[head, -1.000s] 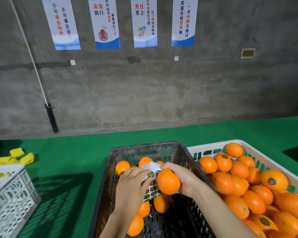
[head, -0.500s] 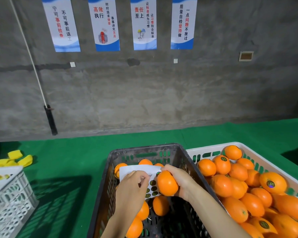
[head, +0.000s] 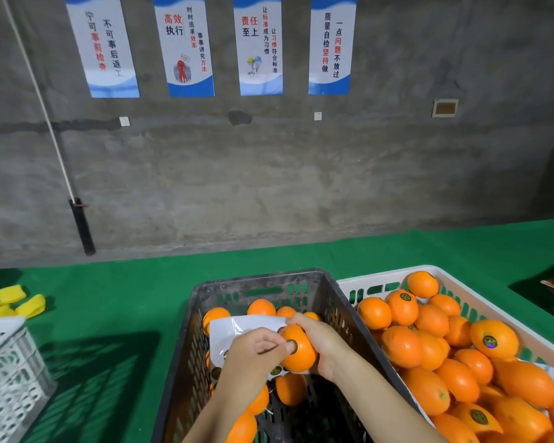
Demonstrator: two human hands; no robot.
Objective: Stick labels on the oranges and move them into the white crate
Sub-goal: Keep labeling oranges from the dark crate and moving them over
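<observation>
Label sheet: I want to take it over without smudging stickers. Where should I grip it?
Pinch the label sheet at its bare-looking upper left corner, coming from above on the left. That corner sticks out free over the black crate; the rest lies behind the held orange, the left hand and the right hand. A flat two-finger grip probably suits thin paper.

Four blue-and-white printed posters (head: 186,46) hang on the grey concrete wall (head: 301,174). Yellow blocky pieces (head: 20,303) lie on the green cloth (head: 109,298) at left.
</observation>
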